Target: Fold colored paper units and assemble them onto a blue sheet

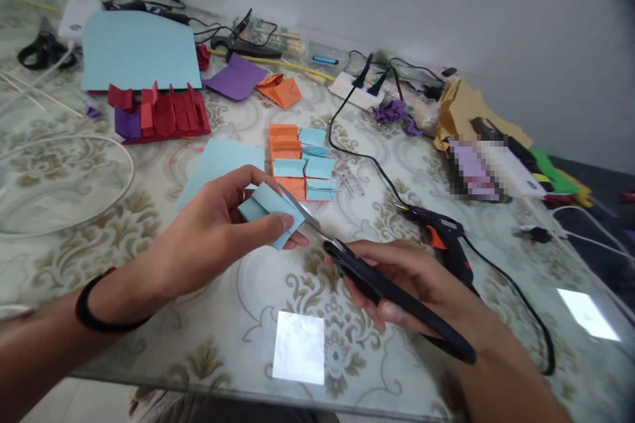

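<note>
My left hand (218,225) pinches a folded light blue paper (270,208) between thumb and fingers, above the middle of the table. Black-handled scissors (387,287) are in my right hand (411,277), its fingers closed round the handles. Their metal blades lie along the upper right edge of the folded paper; whether they cut into it I cannot tell. Behind the paper, several folded orange and blue paper pieces (301,162) stand in two columns. A flat light blue sheet (218,162) lies partly behind my left hand.
A black glue gun (441,238) with its cable lies right of my right hand. Red folded pieces (171,112), a large blue sheet (141,49), purple paper (237,76) and a white power strip (356,90) are farther back. Tan paper (471,112) lies at the right.
</note>
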`<state>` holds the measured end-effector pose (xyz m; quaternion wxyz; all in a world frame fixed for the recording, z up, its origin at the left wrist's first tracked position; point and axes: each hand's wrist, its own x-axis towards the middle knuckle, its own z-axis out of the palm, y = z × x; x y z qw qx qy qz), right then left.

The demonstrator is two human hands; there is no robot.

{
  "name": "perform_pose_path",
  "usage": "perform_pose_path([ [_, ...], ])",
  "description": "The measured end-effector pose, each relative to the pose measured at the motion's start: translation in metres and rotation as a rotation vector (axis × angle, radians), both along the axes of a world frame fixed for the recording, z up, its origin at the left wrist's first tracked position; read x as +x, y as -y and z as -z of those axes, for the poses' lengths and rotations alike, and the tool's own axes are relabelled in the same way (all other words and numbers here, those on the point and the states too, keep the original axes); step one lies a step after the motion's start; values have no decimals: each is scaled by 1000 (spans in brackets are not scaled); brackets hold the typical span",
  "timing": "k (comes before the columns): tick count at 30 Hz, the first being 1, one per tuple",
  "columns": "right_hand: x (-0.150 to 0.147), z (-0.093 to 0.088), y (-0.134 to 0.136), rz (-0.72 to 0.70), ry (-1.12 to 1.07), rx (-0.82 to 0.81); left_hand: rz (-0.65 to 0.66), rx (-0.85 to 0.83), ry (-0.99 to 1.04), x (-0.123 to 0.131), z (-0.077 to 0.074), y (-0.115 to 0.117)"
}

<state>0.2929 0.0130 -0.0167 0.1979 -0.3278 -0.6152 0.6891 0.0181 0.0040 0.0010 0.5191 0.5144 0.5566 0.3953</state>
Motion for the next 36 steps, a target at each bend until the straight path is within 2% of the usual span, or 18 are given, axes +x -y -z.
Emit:
perform_pose_path([
  [6, 1, -1, -1, -19, 12, -26, 17, 3, 44, 1, -2, 0],
  [36, 2, 0, -3, -8, 76, 108, 29, -5, 82, 0, -4, 1],
])
